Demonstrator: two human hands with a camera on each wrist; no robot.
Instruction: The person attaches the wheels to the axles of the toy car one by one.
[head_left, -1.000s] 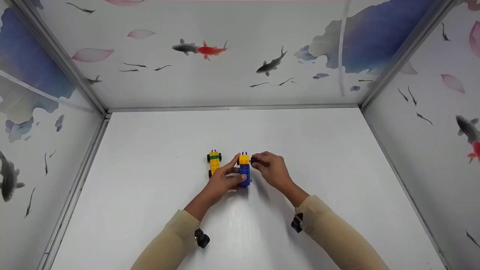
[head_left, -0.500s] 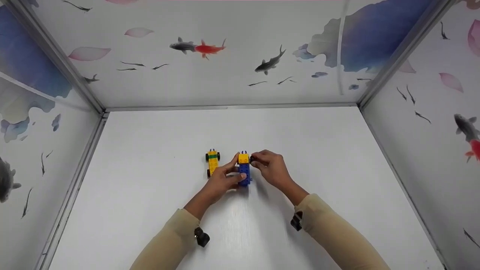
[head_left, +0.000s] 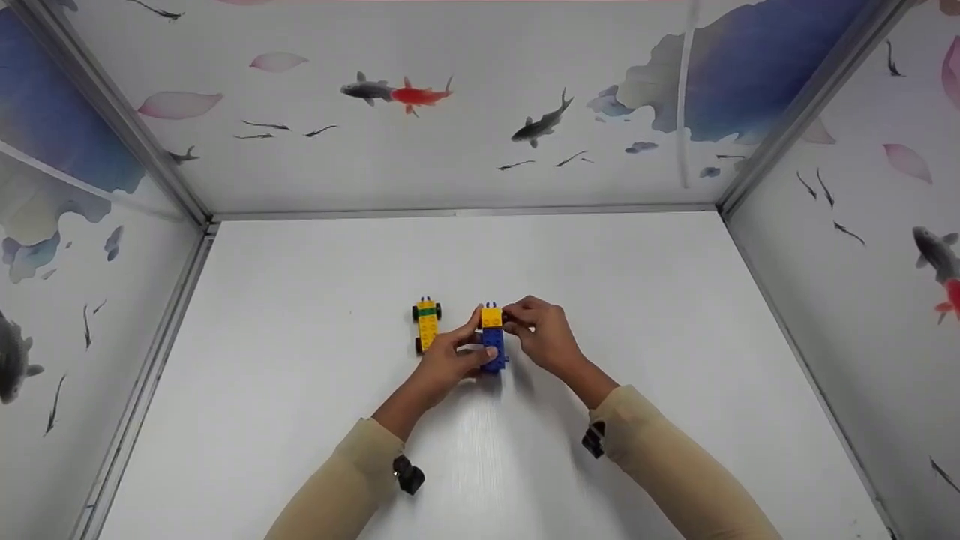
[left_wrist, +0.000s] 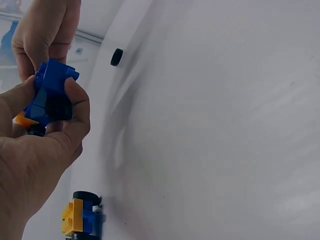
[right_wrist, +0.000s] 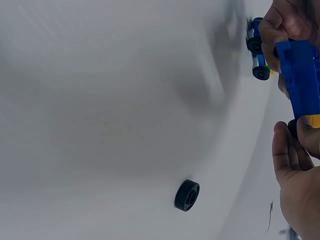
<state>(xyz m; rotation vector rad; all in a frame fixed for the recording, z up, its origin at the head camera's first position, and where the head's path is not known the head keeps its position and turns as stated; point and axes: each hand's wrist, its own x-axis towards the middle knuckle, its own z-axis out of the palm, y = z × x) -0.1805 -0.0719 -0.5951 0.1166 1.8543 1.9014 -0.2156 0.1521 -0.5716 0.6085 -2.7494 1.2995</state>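
My left hand (head_left: 448,361) grips a toy car (head_left: 493,346) of blue building bricks with a yellow block at its far end, holding it just off the table. My right hand (head_left: 549,339) is at the yellow end's right side. In the right wrist view its thumb and fingers pinch a small black wheel (right_wrist: 293,128) against the car's side. A second toy car (head_left: 427,324), yellow with a green stripe and black wheels, stands on the table left of the held one. One loose black wheel (right_wrist: 187,195) lies on the table near my right hand, hidden in the head view.
The white table (head_left: 337,285) is bounded by a back wall (head_left: 450,172) and side walls printed with fish and petals. Grey metal strips (head_left: 465,214) run along their lower edges. A small black device (head_left: 409,475) is worn at each wrist.
The held car has shifted very slightly to the right with both hands. The right fingers have closed in on the car's side, covering more of the wheel.
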